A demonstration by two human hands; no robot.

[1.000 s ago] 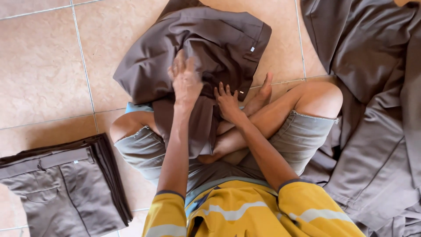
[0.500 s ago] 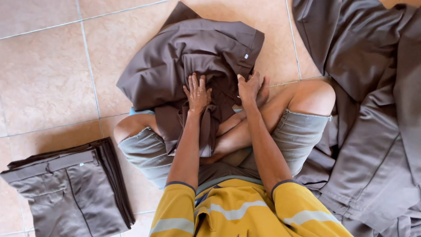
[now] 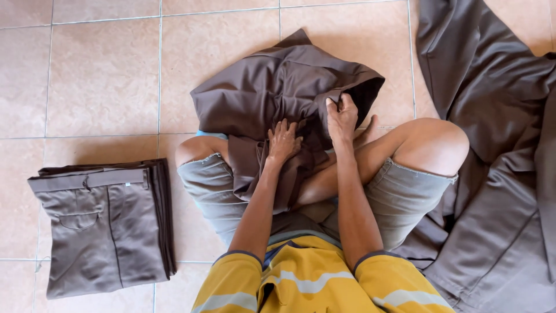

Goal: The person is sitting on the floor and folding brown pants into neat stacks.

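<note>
- A fold of the brown garment (image 3: 272, 93) is pinched by the right hand (image 3: 343, 116), fingers clamped.
- The cloth is pressed flat by the left hand (image 3: 284, 141), fingers spread.
- Folded brown trousers (image 3: 101, 226), with a small white label at the waistband, are stacked on the tiled floor (image 3: 98, 75).

The person wore a yellow short-sleeved shirt (image 3: 315, 284) crossed by a pale, whitish band, its sleeve cuffs edged in a dark trim with a hint of blue at the collar. Below it were grey-green shorts (image 3: 399, 197) with frayed, raw-cut hems. The forearms, knees and feet were bare, and neither hand carried a ring or watch.
</note>
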